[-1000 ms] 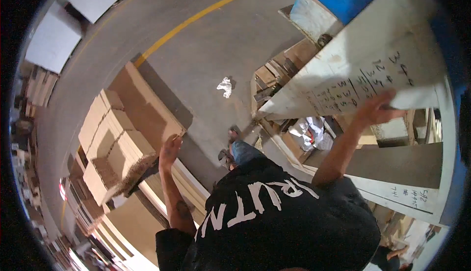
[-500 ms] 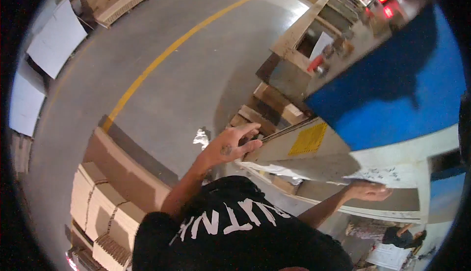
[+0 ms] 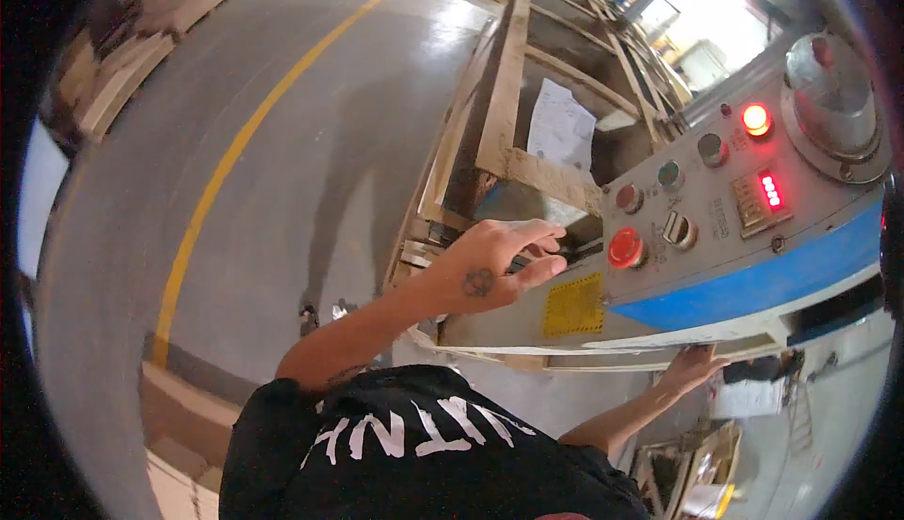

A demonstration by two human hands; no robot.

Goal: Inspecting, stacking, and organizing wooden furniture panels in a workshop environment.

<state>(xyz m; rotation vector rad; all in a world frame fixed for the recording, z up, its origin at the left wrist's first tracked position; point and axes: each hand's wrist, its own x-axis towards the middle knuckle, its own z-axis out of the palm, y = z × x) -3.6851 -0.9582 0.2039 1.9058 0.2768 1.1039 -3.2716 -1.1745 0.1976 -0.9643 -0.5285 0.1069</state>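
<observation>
My left hand (image 3: pixel 508 261) hovers over the near left part of a machine, left of its control panel (image 3: pixel 697 228). Its fingers are loosely curved with a gap to the thumb, and it holds nothing. Closest to it are a yellow label (image 3: pixel 574 305) on the machine's side and a red mushroom button (image 3: pixel 626 248). My right hand (image 3: pixel 695 365) is at the machine's pale lower edge (image 3: pixel 650 358); its fingertips are partly hidden there, so its grip is unclear. The panel bears a lit red lamp (image 3: pixel 756 119), a red display (image 3: pixel 771 192) and a selector switch (image 3: pixel 679 229).
Beyond the panel runs a long frame (image 3: pixel 504 96) with a white paper sheet (image 3: pixel 562 125) on it. A yellow line (image 3: pixel 235 148) curves along the floor at left. Stacked cardboard (image 3: pixel 179 426) stands at lower left. A person's dark sleeve (image 3: pixel 753 370) shows at right.
My view has swung toward the control panel, which now shows fully. My left hand appears nearer the panel, and my right hand now sits at the machine's lower edge with its fingertips less visible.
</observation>
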